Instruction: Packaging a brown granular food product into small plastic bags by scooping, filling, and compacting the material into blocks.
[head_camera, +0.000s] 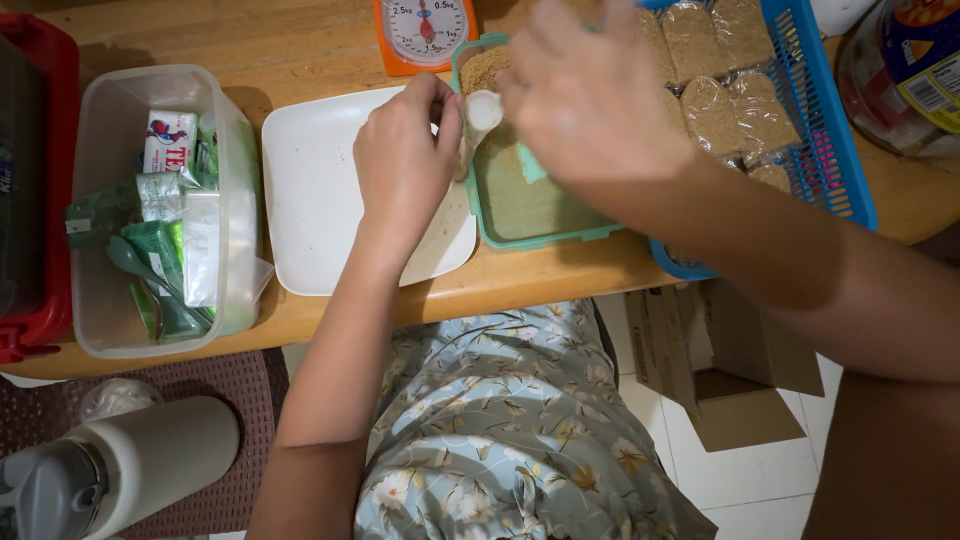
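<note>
My left hand (405, 160) rests over the white square tray (315, 190) and pinches a small white cup (484, 108) at the edge of a green container (530, 205) filled with brown powder. My right hand (590, 95) hovers over the container, blurred, fingers curled around what looks like a small green scoop (530, 165). What the scoop holds is hidden.
An orange kitchen scale (425, 35) stands behind the container. A blue basket (800, 120) with several packed bags of brown powder sits right. A clear tub (160, 210) of green and white packets is left, beside a red bin (40, 190). A white flask (120, 470) and cardboard box (720, 370) lie below the table.
</note>
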